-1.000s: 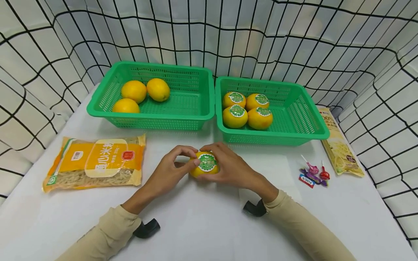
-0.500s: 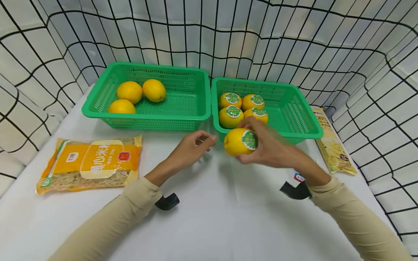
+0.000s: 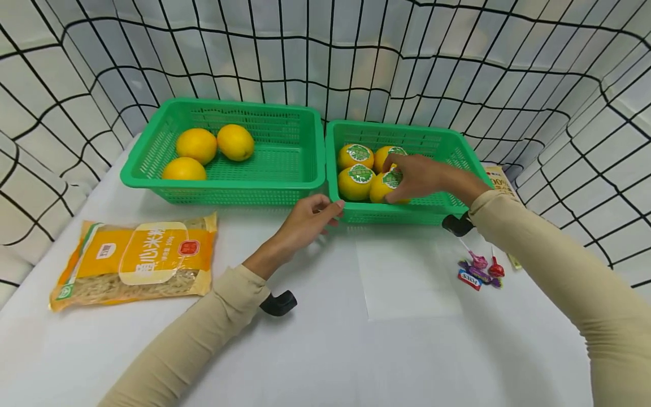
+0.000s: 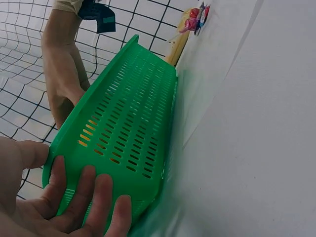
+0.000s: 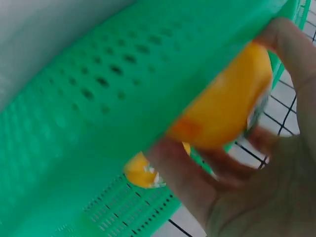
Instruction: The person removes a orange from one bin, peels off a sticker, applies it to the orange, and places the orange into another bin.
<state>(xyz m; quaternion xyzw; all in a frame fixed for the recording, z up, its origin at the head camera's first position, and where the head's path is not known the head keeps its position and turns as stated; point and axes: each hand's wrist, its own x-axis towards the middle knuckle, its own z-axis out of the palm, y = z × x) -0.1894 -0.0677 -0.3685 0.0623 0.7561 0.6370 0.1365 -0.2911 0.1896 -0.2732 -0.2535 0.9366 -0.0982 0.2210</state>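
In the head view my right hand (image 3: 424, 176) is inside the right green basket (image 3: 402, 215), holding a yellow lemon with a green-and-white sticker. The right wrist view has this lemon (image 5: 227, 103) between thumb and fingers, behind the basket's wall; another stickered lemon (image 5: 142, 172) shows beyond. Several stickered lemons, among them one at the front left (image 3: 355, 183), sit in that basket. My left hand (image 3: 307, 223) is at the basket's front left corner. There, in the left wrist view, its loosely bent fingers (image 4: 101, 197) lie by the outer wall, with the thumb at the rim.
The left green basket (image 3: 244, 185) holds three lemons without visible stickers (image 3: 195, 146). A bag of rice noodles (image 3: 137, 260) lies at left. Lollipops and wrapped candies (image 3: 480, 274) lie at right, near a partly hidden yellow packet (image 3: 500, 178). Black wire mesh (image 3: 285, 56) surrounds the table.
From between both hands, the stickered lemon has gone with my right hand up and right into the right basket. My left hand has let go and moved to that basket's front left corner.
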